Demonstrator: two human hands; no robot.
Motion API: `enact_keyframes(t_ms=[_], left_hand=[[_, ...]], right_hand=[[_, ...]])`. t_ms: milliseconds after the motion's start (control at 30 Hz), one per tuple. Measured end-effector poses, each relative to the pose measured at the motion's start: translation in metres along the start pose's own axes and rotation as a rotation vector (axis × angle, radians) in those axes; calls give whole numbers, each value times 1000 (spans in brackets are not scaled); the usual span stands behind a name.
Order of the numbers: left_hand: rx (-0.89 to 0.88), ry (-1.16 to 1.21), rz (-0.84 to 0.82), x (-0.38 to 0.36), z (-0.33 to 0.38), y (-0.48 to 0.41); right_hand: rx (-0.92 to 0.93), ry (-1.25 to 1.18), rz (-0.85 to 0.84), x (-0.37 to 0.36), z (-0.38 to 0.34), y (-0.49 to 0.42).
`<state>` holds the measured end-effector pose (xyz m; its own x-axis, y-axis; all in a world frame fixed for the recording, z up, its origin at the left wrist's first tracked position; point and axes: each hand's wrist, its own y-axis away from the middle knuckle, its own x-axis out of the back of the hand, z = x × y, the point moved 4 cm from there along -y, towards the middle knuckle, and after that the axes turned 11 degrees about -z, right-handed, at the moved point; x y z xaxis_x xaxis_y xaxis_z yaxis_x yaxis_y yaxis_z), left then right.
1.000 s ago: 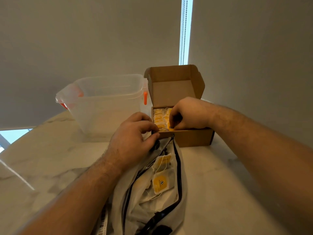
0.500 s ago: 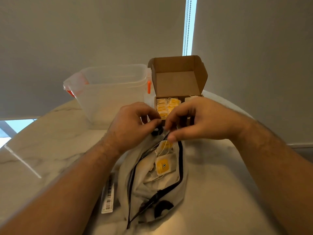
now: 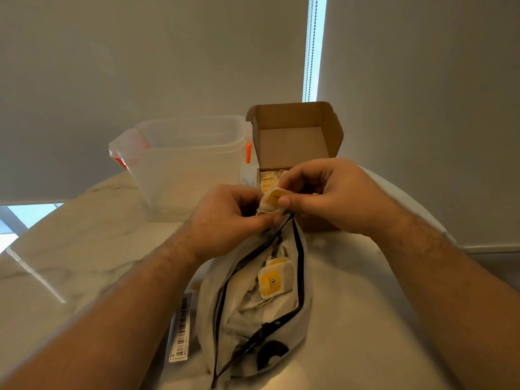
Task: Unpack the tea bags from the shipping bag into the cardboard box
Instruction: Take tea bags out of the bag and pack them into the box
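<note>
A yellow-tagged tea bag [image 3: 274,199] is pinched in the right grip [image 3: 337,192]. Below it gapes the white shipping bag [image 3: 208,299] (more inside); behind stands the open cardboard box [image 3: 292,142].

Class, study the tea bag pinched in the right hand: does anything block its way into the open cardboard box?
Nothing visible does. The right hand pinches the tea bag directly in front of the cardboard box, whose lid stands open; the plastic tub sits to the box's left, off that path.
</note>
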<state>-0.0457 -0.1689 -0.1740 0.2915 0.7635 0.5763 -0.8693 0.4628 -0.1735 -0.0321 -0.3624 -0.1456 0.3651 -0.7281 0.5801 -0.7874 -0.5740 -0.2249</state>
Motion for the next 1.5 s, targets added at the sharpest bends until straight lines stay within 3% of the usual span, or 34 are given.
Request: enact_keyframes(t_ms=[100, 233, 433, 633, 1000, 1500], left_hand=[[6, -10, 75, 0, 0, -3], [37, -321, 262, 3, -2, -4], [36, -559, 248, -2, -8, -7], [41, -574, 233, -4, -10, -8], [46, -541, 231, -3, -12, -9], [39, -519, 254, -6, -7, -5]], right_hand=[[-18, 36, 44, 13, -2, -6], [-95, 115, 101, 35, 4, -17], [-300, 331, -61, 43, 26, -37], [-403, 438, -275, 33, 42, -56], [-333, 635, -151, 25, 48, -63], [-309, 774, -433, 8, 48, -74]])
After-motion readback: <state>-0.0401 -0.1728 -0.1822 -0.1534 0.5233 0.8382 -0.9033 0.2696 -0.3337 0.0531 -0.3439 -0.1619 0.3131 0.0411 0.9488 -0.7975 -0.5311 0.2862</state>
